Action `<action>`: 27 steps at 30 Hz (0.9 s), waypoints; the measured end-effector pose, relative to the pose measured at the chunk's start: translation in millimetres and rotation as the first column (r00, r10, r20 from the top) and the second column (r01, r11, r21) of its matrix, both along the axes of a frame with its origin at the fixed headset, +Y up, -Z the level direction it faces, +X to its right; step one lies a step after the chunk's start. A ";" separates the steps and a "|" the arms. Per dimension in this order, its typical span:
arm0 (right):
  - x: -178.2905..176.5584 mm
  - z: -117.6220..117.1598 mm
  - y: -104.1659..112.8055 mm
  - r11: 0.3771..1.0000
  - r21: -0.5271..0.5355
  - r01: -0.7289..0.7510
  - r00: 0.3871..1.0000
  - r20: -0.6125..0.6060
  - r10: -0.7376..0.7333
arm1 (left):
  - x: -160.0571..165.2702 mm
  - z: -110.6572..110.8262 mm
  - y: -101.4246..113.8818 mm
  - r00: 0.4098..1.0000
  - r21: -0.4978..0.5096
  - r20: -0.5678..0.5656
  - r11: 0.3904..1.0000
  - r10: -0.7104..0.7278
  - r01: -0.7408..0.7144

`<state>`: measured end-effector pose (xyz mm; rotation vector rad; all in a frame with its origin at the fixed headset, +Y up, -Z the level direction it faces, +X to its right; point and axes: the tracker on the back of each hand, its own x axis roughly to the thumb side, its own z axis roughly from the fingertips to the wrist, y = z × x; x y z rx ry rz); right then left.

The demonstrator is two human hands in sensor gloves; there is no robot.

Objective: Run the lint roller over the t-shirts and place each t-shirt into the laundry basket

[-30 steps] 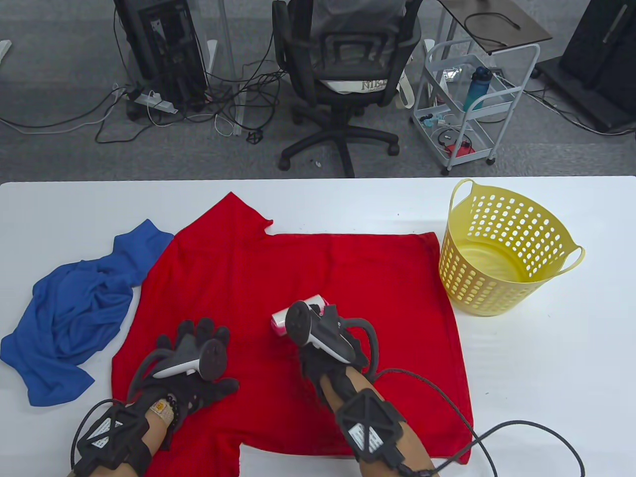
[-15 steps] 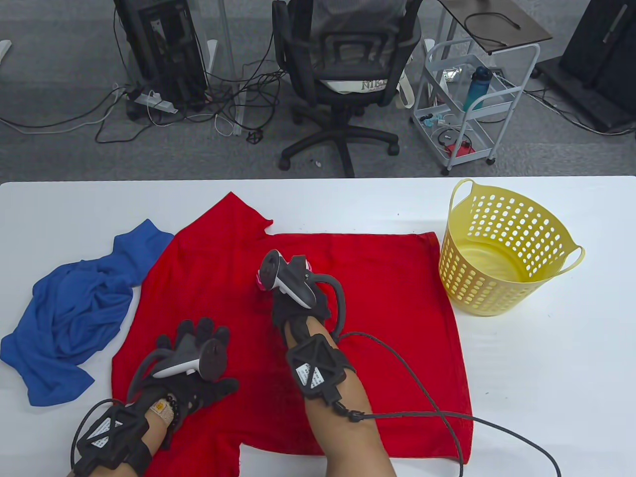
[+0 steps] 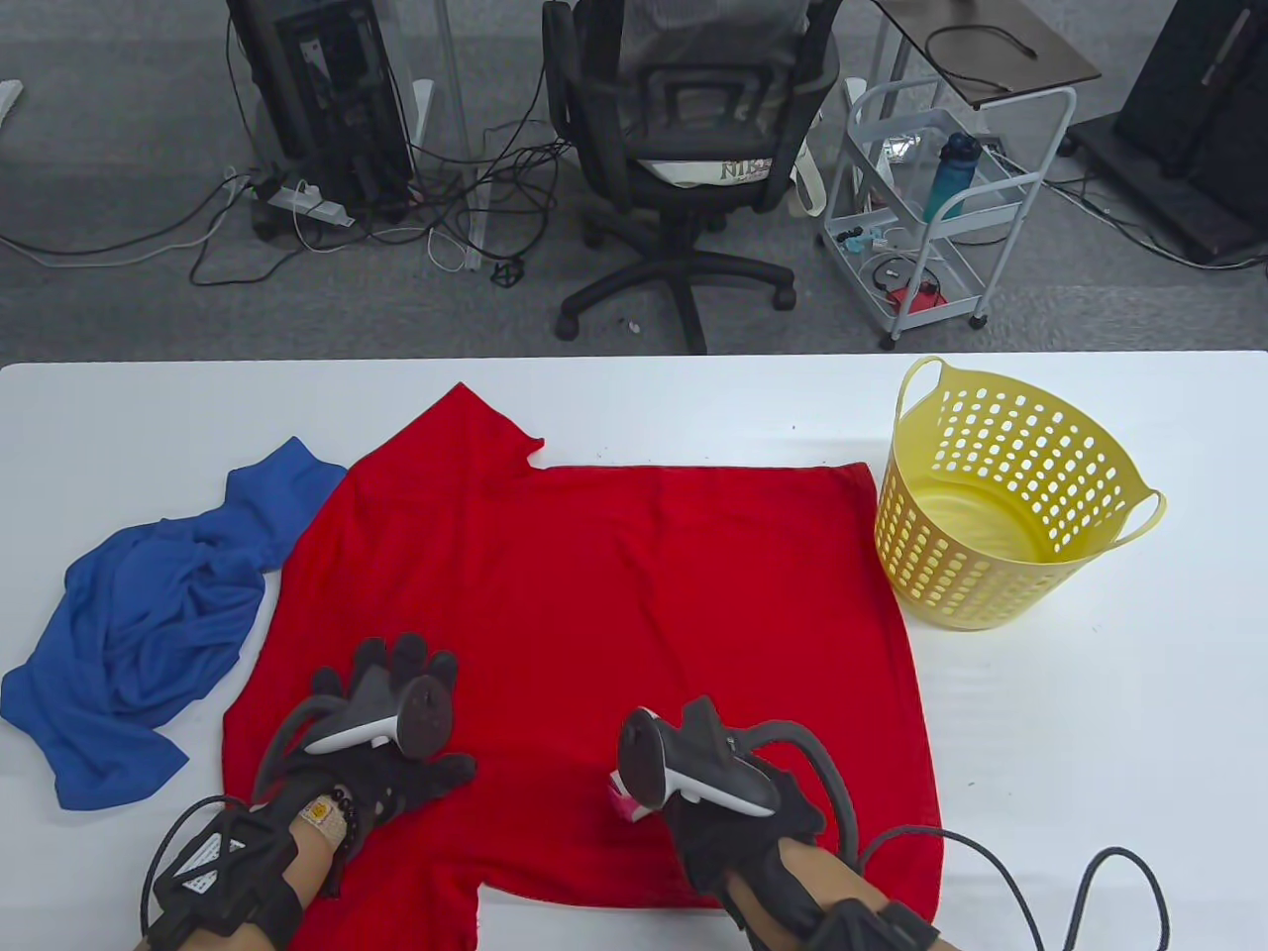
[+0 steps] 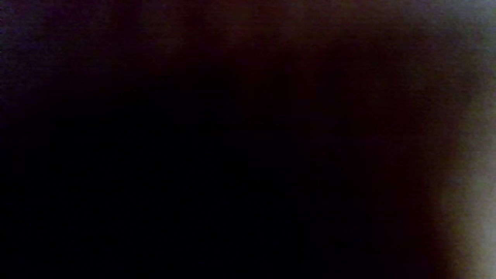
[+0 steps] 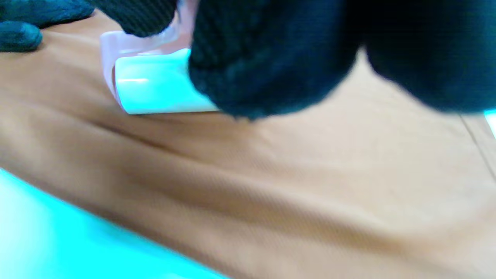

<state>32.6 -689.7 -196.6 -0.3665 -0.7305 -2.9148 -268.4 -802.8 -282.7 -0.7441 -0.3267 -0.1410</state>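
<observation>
A red t-shirt [image 3: 614, 575] lies spread flat on the white table [image 3: 1090, 753]. My left hand [image 3: 396, 693] rests on its near left part with fingers straight and spread. My right hand [image 3: 738, 822] grips the lint roller [image 3: 626, 804] near the shirt's front hem; only a pink and white bit shows under the tracker. In the right wrist view the roller's drum [image 5: 155, 85] lies on the cloth [image 5: 271, 186], which looks tan there, with my gloved fingers [image 5: 271, 58] curled over its handle. The left wrist view is dark.
A crumpled blue t-shirt [image 3: 149, 614] lies at the table's left. A yellow laundry basket [image 3: 941, 575] stands at the right, just beyond the red shirt's edge. A glove cable [image 3: 1030, 872] trails near the front right edge. An office chair and a cart stand behind the table.
My right hand pushed the roller away to the shirt's middle, then drew it back to the near hem. The left hand has stayed in place on the shirt.
</observation>
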 end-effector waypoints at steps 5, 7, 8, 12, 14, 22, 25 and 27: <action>1.5 4.0 0.5 1.000 0.017 0.002 1.000 0.001 -0.002 | -0.2 -0.1 -0.1 1.000 -0.001 0.000 1.000 0.001 -0.001; -5.5 -9.2 -1.2 0.999 0.034 0.014 1.000 0.009 -0.015 | -0.2 -0.1 -0.1 1.000 -0.001 0.001 1.000 0.001 -0.001; -9.6 -16.6 -2.3 0.999 0.045 0.020 1.000 0.013 -0.021 | -0.2 -0.1 -0.1 1.000 -0.001 0.000 1.000 0.001 -0.001; -39.4 -70.4 -8.7 0.993 0.108 0.041 0.998 0.039 -0.045 | -0.2 0.0 0.4 1.000 -0.001 0.000 1.000 0.001 -0.001; -53.9 -97.8 -11.5 0.989 0.133 0.060 0.995 0.072 -0.070 | -0.2 0.0 0.4 1.000 -0.001 0.000 1.000 0.001 -0.001; -96.0 -186.5 -28.4 0.956 0.241 0.168 0.946 0.235 -0.225 | -0.1 -0.1 0.3 1.000 -0.001 0.001 1.000 0.001 -0.001; -103.4 -203.8 -29.5 0.954 0.239 0.180 0.929 0.277 -0.245 | -0.1 -0.2 0.3 1.000 -0.001 0.001 1.000 0.002 -0.002; -101.7 -208.3 -31.5 0.948 0.238 0.211 0.916 0.292 -0.277 | 0.0 -0.2 0.2 1.000 -0.001 0.001 1.000 0.002 -0.002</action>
